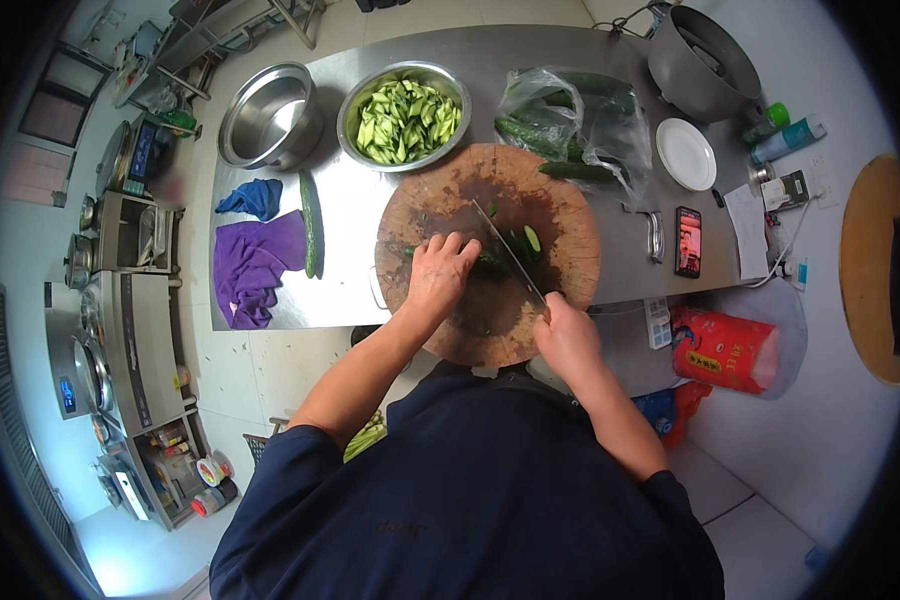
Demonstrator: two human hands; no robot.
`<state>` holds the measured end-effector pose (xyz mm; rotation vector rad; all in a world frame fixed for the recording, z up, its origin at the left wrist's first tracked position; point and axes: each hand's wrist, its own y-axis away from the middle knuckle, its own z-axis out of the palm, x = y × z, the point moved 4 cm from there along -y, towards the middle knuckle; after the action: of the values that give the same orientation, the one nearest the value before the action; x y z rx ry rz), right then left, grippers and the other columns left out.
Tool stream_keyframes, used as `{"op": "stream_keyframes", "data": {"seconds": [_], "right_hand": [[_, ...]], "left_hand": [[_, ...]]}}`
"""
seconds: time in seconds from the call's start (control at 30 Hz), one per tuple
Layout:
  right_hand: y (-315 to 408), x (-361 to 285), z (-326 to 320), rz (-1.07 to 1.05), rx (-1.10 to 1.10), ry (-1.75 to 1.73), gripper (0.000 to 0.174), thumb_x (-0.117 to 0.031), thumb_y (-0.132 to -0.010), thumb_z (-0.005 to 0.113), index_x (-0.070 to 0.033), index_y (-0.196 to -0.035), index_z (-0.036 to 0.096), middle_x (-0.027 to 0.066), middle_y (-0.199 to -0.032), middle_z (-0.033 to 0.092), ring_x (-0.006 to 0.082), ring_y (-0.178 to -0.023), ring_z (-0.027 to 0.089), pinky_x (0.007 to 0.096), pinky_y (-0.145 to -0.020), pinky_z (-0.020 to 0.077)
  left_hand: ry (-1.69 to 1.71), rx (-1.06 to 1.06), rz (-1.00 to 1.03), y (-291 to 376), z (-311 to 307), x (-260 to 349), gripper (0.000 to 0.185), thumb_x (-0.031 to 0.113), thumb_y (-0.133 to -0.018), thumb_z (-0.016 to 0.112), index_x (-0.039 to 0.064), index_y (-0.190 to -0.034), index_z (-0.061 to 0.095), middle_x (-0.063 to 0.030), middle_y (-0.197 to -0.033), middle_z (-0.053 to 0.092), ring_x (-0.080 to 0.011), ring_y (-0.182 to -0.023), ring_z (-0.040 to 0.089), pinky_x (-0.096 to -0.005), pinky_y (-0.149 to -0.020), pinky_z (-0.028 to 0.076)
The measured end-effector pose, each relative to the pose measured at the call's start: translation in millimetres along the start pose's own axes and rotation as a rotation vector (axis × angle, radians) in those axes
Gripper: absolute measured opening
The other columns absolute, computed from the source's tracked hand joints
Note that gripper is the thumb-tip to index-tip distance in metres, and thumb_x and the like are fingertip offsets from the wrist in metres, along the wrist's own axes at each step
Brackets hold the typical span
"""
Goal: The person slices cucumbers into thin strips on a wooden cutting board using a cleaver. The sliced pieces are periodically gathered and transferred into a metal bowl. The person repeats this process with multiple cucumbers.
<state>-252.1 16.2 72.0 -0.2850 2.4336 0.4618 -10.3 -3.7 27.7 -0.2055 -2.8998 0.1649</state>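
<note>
A round wooden chopping block [487, 337] lies before me on the steel table. Across its middle is a dark green cucumber [491, 262], mostly hidden under my left hand [442, 274], whose bent fingers press it down. My right hand [568, 334] grips the handle of a kitchen knife [511, 255]. The blade slants up and left, just right of the cucumber. Right of the blade lies a cut cucumber slice [532, 238], pale side up, with darker pieces beside it. Behind the block, a steel bowl [351, 154] holds many cut cucumber pieces [407, 121].
An empty steel basin [266, 120], a whole cucumber [309, 225] and purple and blue cloths [262, 259] are at left. Bagged cucumbers [570, 127] touch the block's back right. A white plate [686, 154], phone [688, 241] and large grey pot [701, 67] stand farther right.
</note>
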Motion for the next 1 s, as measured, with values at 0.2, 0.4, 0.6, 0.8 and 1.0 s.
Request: {"op": "stream_keyframes", "data": {"seconds": [0.2,0.4,0.6,0.8,1.0], "right_hand": [[6,-3,-2,0.014,-0.060,0.031,0.013,-0.014,-0.099,0.062,-0.003,-0.105,0.060,0.0279,-0.090,0.075,0.0536,-0.088,0.071,0.0649,-0.078,0.0547],[-17,10,29,0.083,-0.116,0.092,0.015,-0.016,-0.099,0.062,-0.003,-0.107,0.060,0.0280,-0.094,0.075,0.0526,-0.095,0.072,0.0640,-0.081,0.0555],[-5,-16,-1,0.066,-0.097,0.039,0.016,-0.016,-0.097,0.065,-0.002,-0.104,0.061,0.0262,-0.091,0.074,0.0520,-0.092,0.071,0.0611,-0.079,0.0547],[1,-18,-2,0.022,-0.090,0.024,0.016,-0.016,-0.097,0.065,-0.002,-0.104,0.060,0.0262,-0.089,0.074,0.0528,-0.088,0.071,0.0634,-0.078,0.0544],[-4,-13,15,0.031,-0.114,0.062,0.017,-0.016,-0.098,0.064,-0.002,-0.106,0.060,0.0293,-0.094,0.075,0.0539,-0.093,0.072,0.0648,-0.082,0.0552]], "left_hand": [[-0.003,0.024,-0.001,3,1,1,0.029,0.015,-0.097,0.064,0.022,-0.125,0.069,-0.0039,-0.114,0.065,-0.0306,-0.111,0.064,-0.0471,-0.089,0.052],[0.071,0.173,0.035,8,2,-4,0.028,0.013,-0.095,0.066,0.019,-0.122,0.069,-0.0046,-0.116,0.067,-0.0295,-0.111,0.065,-0.0452,-0.093,0.054],[0.163,0.166,0.041,12,4,-13,0.029,0.013,-0.091,0.072,0.015,-0.119,0.070,-0.0058,-0.118,0.068,-0.0312,-0.113,0.067,-0.0455,-0.096,0.055],[0.159,0.182,0.059,11,5,-11,0.029,0.014,-0.089,0.077,0.012,-0.117,0.070,-0.0082,-0.114,0.068,-0.0328,-0.110,0.068,-0.0461,-0.095,0.056],[0.168,0.156,0.073,8,6,-11,0.027,0.011,-0.090,0.075,0.010,-0.116,0.069,-0.0093,-0.109,0.067,-0.0332,-0.107,0.068,-0.0447,-0.093,0.056]]}}
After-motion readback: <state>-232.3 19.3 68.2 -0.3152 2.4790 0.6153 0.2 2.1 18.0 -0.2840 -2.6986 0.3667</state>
